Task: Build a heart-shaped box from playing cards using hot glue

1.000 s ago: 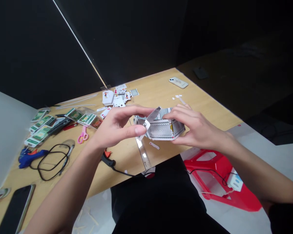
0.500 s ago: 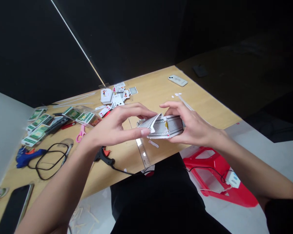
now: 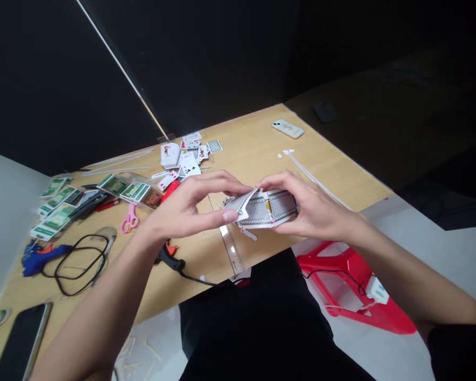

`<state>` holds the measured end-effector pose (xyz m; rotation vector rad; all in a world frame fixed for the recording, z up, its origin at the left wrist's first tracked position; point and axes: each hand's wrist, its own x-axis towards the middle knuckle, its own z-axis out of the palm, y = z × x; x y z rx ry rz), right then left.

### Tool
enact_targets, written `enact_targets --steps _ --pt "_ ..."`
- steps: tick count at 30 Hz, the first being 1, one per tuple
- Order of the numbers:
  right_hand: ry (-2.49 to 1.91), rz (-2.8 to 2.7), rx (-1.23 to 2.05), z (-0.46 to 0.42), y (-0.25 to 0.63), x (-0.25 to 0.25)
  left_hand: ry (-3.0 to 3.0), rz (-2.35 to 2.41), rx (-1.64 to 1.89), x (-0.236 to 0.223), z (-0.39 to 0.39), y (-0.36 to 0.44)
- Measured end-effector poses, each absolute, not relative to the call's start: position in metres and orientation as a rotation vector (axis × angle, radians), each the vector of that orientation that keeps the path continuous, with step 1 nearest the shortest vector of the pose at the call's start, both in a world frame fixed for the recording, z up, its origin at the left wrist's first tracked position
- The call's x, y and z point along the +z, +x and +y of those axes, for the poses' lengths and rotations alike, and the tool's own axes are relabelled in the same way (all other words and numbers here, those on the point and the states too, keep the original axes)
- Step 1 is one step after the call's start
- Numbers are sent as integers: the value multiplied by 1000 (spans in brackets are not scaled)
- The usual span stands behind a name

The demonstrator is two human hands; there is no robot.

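A small structure made of grey-backed playing cards [image 3: 264, 210] hangs above the near edge of the wooden table [image 3: 254, 148], held between both hands. My left hand [image 3: 190, 209] pinches a folded card flap at the structure's left end between thumb and fingers. My right hand [image 3: 313, 209] wraps round the right side, fingers over the top and thumb beneath. A clear plastic ruler [image 3: 230, 247] lies on the table under the structure.
Loose playing cards [image 3: 184, 156], green card packs [image 3: 59, 209], pink scissors [image 3: 129, 218], a blue glue gun [image 3: 37, 255] with black cable, a black glue gun [image 3: 170, 256], a dark phone [image 3: 21, 341] and a white phone [image 3: 287, 128] lie on the table. A red plastic stool [image 3: 353, 288] stands at the right.
The card structure has been turned and closed up, its raised flap folded down. Both hands have drawn closer together round it and shifted slightly left.
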<state>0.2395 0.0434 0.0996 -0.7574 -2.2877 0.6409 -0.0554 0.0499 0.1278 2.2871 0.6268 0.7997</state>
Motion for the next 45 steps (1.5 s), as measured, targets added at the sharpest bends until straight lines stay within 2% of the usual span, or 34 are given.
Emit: enact_targets --steps 12,20,29,45 --pt "-762 -2284 697 40 240 99 2310 644 820 124 45 -53" --pt "-696 -2283 604 40 238 96 2210 611 927 110 44 -54" --pt "-690 -2302 622 40 239 94 2308 606 844 123 45 -54" --pt "-646 -2319 532 40 241 86 2287 599 865 122 46 -53"
